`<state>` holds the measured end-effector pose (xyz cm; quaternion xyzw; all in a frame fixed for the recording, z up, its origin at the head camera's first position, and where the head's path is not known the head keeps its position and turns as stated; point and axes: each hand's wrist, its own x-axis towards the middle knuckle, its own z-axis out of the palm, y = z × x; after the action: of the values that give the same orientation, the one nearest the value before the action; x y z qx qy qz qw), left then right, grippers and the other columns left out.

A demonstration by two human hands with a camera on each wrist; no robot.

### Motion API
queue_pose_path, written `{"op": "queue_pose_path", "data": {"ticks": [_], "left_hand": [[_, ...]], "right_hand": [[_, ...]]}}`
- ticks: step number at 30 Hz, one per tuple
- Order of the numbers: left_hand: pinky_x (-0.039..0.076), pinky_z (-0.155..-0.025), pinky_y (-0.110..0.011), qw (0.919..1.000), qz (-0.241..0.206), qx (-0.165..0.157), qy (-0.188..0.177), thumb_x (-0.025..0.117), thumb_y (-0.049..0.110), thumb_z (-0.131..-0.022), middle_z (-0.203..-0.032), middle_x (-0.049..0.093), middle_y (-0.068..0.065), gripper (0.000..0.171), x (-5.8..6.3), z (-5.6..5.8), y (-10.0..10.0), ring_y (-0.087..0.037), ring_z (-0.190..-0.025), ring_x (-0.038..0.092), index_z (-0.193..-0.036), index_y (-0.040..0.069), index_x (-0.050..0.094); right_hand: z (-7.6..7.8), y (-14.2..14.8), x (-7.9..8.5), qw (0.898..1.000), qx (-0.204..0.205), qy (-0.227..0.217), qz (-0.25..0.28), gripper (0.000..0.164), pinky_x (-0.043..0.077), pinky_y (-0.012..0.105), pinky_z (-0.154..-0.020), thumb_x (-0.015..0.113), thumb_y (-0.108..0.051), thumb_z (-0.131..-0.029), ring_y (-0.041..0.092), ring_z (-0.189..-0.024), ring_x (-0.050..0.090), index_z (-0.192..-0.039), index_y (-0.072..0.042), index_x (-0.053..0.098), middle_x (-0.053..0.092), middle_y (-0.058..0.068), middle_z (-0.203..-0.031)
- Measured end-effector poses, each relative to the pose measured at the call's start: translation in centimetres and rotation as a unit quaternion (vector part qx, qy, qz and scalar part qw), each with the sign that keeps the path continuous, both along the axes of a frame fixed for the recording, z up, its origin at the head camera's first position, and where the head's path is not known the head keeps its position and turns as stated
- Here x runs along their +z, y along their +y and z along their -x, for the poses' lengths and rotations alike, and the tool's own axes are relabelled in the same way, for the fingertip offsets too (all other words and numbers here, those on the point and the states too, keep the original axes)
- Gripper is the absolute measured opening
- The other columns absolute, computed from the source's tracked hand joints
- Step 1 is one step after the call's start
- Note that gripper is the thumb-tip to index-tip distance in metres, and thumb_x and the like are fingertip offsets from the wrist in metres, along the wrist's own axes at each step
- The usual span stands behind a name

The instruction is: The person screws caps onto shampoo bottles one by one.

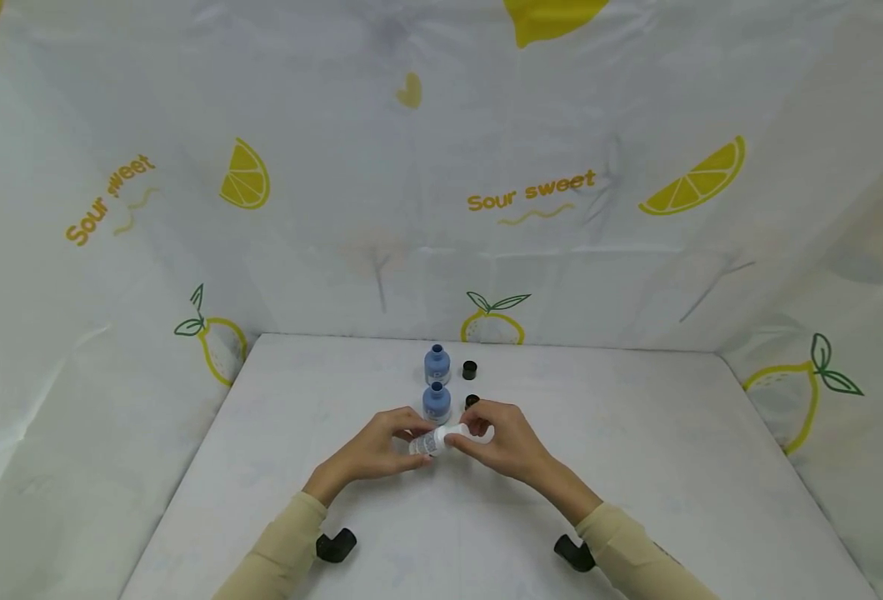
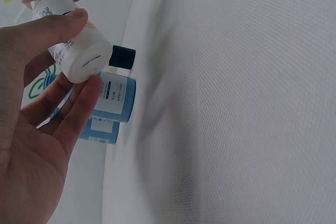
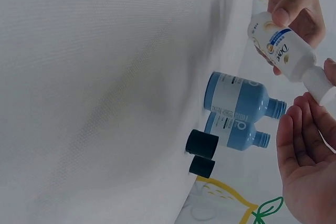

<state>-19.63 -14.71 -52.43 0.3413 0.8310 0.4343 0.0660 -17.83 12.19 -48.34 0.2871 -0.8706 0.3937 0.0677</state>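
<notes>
My left hand (image 1: 377, 448) grips a small white Dove bottle (image 3: 283, 51) by its body, thumb on one side and fingers on the other. The bottle is tilted, its base toward the left hand and its neck end to the right. My right hand (image 1: 512, 442) pinches the white cap (image 3: 318, 84) at that end between thumb and fingers. The cap sits on the bottle; whether it is loosened I cannot tell. Just behind the hands stand two blue bottles, a nearer one (image 1: 436, 404) and a farther one (image 1: 437, 367), both upright with uncovered necks.
Two black caps, one farther back (image 1: 469, 370) and one nearer (image 3: 202, 144), stand beside the blue bottles. Black bent pieces lie near the left forearm (image 1: 336, 546) and right forearm (image 1: 575, 553). A lemon-printed white sheet (image 1: 336, 275) hangs behind the white table (image 1: 681, 467).
</notes>
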Motion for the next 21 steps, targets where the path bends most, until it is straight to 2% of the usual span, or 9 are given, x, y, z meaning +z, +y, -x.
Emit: {"op": "queue_pose_path", "data": {"ticks": [8,14,21], "left_hand": [[0.067,-0.098,-0.028,1.0,-0.001,0.001,-0.006,0.089,0.02,-0.092,-0.116,0.075,0.0,0.043,-0.17,-0.02,0.06,-0.009,-0.107,0.072,-0.133,0.012,0.076],[0.067,-0.099,-0.028,0.9998,-0.015,-0.009,-0.013,0.088,0.02,-0.093,-0.117,0.076,-0.004,0.043,-0.21,-0.05,0.17,-0.016,-0.108,0.075,-0.133,0.009,0.076],[0.067,-0.099,-0.028,0.9996,-0.019,-0.008,-0.017,0.087,0.019,-0.093,-0.118,0.076,-0.003,0.044,-0.11,-0.09,0.2,-0.015,-0.109,0.074,-0.134,0.008,0.075]], "right_hand": [[0.19,-0.23,-0.47,0.999,-0.023,0.048,-0.012,0.025,0.059,0.026,-0.064,0.091,-0.03,-0.088,0.003,-0.073,0.058,-0.084,-0.016,0.071,0.065,-0.008,-0.075],[0.25,-0.26,-0.49,0.998,-0.022,0.056,-0.008,0.026,0.061,0.029,-0.064,0.092,-0.03,-0.087,0.007,-0.072,0.06,-0.084,-0.016,0.071,0.065,-0.007,-0.075],[0.11,-0.28,-0.46,0.999,-0.023,0.04,-0.005,0.026,0.062,0.033,-0.067,0.092,-0.031,-0.086,0.011,-0.075,0.063,-0.09,-0.014,0.074,0.066,-0.007,-0.078]]}}
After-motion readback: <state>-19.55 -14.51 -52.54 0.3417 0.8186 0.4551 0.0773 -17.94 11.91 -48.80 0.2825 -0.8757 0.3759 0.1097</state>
